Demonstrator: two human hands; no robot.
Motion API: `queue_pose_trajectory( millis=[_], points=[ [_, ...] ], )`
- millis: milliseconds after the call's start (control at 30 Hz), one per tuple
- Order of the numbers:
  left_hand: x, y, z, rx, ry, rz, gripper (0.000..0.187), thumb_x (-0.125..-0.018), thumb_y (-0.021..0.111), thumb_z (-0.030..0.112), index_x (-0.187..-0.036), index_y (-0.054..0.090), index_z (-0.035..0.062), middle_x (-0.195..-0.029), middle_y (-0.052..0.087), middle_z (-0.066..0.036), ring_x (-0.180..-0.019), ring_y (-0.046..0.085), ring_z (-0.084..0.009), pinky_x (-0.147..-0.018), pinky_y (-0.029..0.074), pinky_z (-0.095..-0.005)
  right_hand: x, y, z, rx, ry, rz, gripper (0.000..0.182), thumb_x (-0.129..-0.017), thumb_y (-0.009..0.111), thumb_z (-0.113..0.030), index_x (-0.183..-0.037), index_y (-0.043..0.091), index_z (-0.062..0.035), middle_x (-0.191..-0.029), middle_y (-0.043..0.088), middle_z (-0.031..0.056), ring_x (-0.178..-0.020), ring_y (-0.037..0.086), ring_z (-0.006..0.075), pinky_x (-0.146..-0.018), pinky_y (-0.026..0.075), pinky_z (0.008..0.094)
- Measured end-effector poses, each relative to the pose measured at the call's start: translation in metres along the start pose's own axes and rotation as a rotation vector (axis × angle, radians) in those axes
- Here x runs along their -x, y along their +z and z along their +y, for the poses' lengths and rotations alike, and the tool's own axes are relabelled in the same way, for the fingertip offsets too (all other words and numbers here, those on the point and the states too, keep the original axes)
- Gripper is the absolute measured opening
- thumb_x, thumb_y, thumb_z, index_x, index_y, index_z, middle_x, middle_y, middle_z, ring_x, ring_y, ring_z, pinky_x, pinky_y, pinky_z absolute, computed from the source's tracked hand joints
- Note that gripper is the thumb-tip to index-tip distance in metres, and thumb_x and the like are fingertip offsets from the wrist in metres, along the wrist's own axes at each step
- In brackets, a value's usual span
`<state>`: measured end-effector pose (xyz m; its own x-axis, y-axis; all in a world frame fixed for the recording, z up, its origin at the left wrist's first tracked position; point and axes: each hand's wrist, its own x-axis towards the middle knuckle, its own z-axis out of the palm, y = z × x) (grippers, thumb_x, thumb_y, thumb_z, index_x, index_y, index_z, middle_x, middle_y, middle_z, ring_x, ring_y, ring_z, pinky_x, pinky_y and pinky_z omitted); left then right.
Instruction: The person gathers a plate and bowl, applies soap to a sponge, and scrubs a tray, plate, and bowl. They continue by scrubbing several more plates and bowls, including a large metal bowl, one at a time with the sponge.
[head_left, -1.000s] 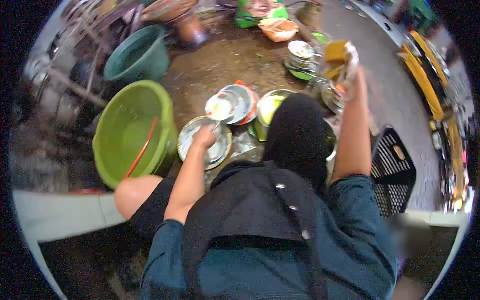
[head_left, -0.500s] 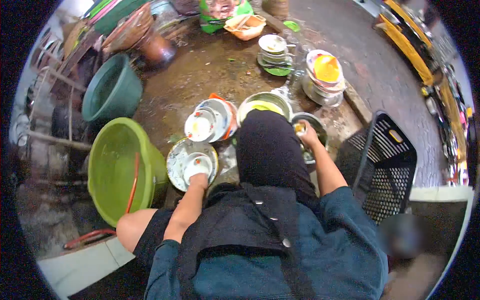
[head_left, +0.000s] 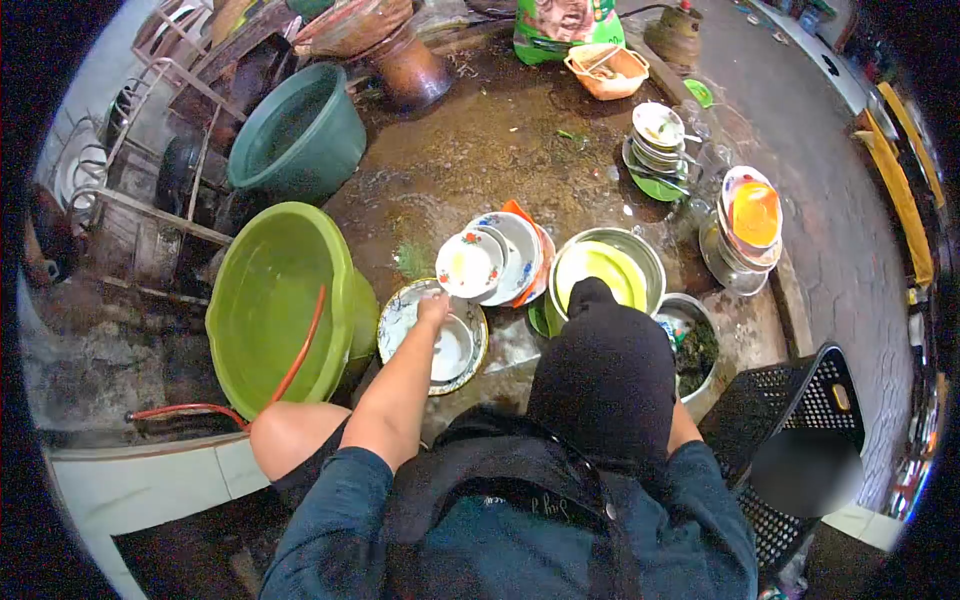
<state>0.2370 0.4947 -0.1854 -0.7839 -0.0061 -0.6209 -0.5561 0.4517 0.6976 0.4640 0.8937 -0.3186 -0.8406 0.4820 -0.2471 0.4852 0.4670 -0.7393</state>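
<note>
My left hand (head_left: 434, 308) is at the lower left rim of a small white plate with red flowers (head_left: 468, 264). Its fingers look closed on that rim. The plate lies on top of a stack of bigger plates (head_left: 520, 262) with an orange one among them. Below my hand, a wide patterned enamel basin (head_left: 388, 345) holds a white dish (head_left: 452, 348). My right hand is hidden behind my right knee; only part of the forearm (head_left: 684, 428) shows. Close to that knee are a metal basin with a yellow-green dish (head_left: 622, 268) and a metal bowl (head_left: 712, 375) with dark scrubbing material.
A lime-green tub (head_left: 355, 320) with an orange hose (head_left: 302, 345) stands left, a teal tub (head_left: 345, 135) behind it. Stacked dishes (head_left: 740, 255) and saucers (head_left: 660, 150) stand to the right. A black perforated crate (head_left: 775, 400) sits by my right side.
My left hand has moved from the bowl in the enamel basin up to the small plate on the stack. My right hand has slipped out of sight behind my knee. The view has shifted left.
</note>
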Motion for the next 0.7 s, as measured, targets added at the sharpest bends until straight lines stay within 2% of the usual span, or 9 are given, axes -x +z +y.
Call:
queue_pose_trajectory(
  millis=[67, 200, 267, 367, 500, 567, 600, 667, 700],
  points=[
    [-0.015, 0.003, 0.017, 0.064, -0.154, 0.138, 0.028, -0.080, 0.058, 0.027, -0.094, 0.061, 0.0030, -0.079, 0.062, -0.007, -0.069, 0.060, -0.0204, -0.052, 0.049, -0.0423, 0.006, -0.005, -0.010, -0.008, 0.041, 0.030, 0.047, -0.072, 0.064, -0.021, -0.115, 0.047, -0.0139, -0.106, 0.055, 0.0181, -0.100, 0.052, 0.0350, -0.084, 0.041, 0.0401],
    [-0.046, 0.010, 0.018, 0.390, -0.198, 0.023, 0.023, -0.077, 0.061, 0.016, -0.097, 0.057, 0.0042, -0.078, 0.061, -0.009, -0.070, 0.060, -0.0206, -0.042, 0.043, -0.0304, 0.055, -0.081, 0.047, 0.007, 0.127, 0.111, 0.047, -0.072, 0.064, -0.021, -0.115, 0.048, -0.0139, -0.105, 0.055, 0.0180, -0.099, 0.053, 0.0350, -0.084, 0.041, 0.0403],
    [-0.025, 0.016, 0.040, 0.415, -0.179, 0.053, 0.020, -0.078, 0.059, 0.014, -0.095, 0.057, 0.0049, -0.078, 0.061, -0.010, -0.069, 0.060, -0.0210, -0.043, 0.044, -0.0309, 0.018, -0.060, -0.014, 0.018, 0.163, 0.153, 0.047, -0.071, 0.064, -0.021, -0.115, 0.048, -0.0139, -0.105, 0.055, 0.0179, -0.099, 0.053, 0.0351, -0.083, 0.042, 0.0405],
    [-0.013, 0.014, 0.051, 0.441, -0.123, 0.103, 0.013, -0.078, 0.055, 0.006, -0.091, 0.056, 0.0035, -0.076, 0.061, -0.011, -0.067, 0.061, -0.0232, -0.047, 0.047, -0.0341, 0.077, -0.091, 0.011, 0.023, 0.188, 0.183, 0.047, -0.071, 0.064, -0.021, -0.114, 0.048, -0.0139, -0.105, 0.055, 0.0178, -0.098, 0.053, 0.0351, -0.083, 0.042, 0.0406],
    [0.006, 0.009, 0.078, 0.695, -0.018, -0.008, 0.018, -0.074, 0.054, 0.002, -0.092, 0.054, -0.0005, -0.078, 0.061, -0.011, -0.069, 0.062, -0.0264, -0.053, 0.050, -0.0406, 0.151, -0.117, 0.029, 0.007, 0.234, 0.217, 0.047, -0.071, 0.064, -0.022, -0.114, 0.048, -0.0139, -0.104, 0.055, 0.0177, -0.097, 0.053, 0.0352, -0.082, 0.042, 0.0409],
    [0.021, 0.005, 0.096, 0.030, 0.383, 0.197, 0.026, -0.071, 0.057, 0.004, -0.095, 0.052, 0.0015, -0.078, 0.061, -0.015, -0.071, 0.062, -0.0298, -0.059, 0.049, -0.0417, 0.142, -0.128, 0.007, 0.008, 0.250, 0.238, 0.047, -0.071, 0.064, -0.022, -0.114, 0.048, -0.0139, -0.104, 0.055, 0.0176, -0.097, 0.053, 0.0352, -0.082, 0.042, 0.0410],
    [0.031, 0.002, 0.109, 0.042, 0.382, 0.206, 0.026, -0.071, 0.057, 0.004, -0.095, 0.052, 0.0015, -0.078, 0.061, -0.015, -0.071, 0.062, -0.0298, -0.059, 0.049, -0.0417, 0.134, -0.134, -0.012, 0.010, 0.252, 0.245, 0.047, -0.070, 0.064, -0.022, -0.114, 0.048, -0.0138, -0.104, 0.055, 0.0176, -0.097, 0.053, 0.0352, -0.082, 0.042, 0.0411],
    [0.057, -0.004, 0.136, -0.406, 0.585, 0.428, 0.025, -0.068, 0.056, 0.007, -0.093, 0.051, 0.0025, -0.078, 0.060, -0.019, -0.072, 0.061, -0.0348, -0.065, 0.047, -0.0421, 0.123, -0.146, -0.046, 0.019, 0.250, 0.255, 0.047, -0.070, 0.064, -0.022, -0.114, 0.048, -0.0138, -0.104, 0.055, 0.0175, -0.096, 0.054, 0.0353, -0.081, 0.042, 0.0412],
    [0.076, -0.010, 0.147, -0.390, 0.578, 0.439, 0.025, -0.068, 0.056, 0.007, -0.093, 0.051, 0.0025, -0.078, 0.060, -0.019, -0.072, 0.061, -0.0348, -0.065, 0.047, -0.0421, 0.122, -0.153, -0.060, 0.025, 0.249, 0.261, 0.047, -0.070, 0.064, -0.022, -0.114, 0.048, -0.0138, -0.104, 0.055, 0.0175, -0.096, 0.054, 0.0353, -0.081, 0.043, 0.0413]
  ],
)
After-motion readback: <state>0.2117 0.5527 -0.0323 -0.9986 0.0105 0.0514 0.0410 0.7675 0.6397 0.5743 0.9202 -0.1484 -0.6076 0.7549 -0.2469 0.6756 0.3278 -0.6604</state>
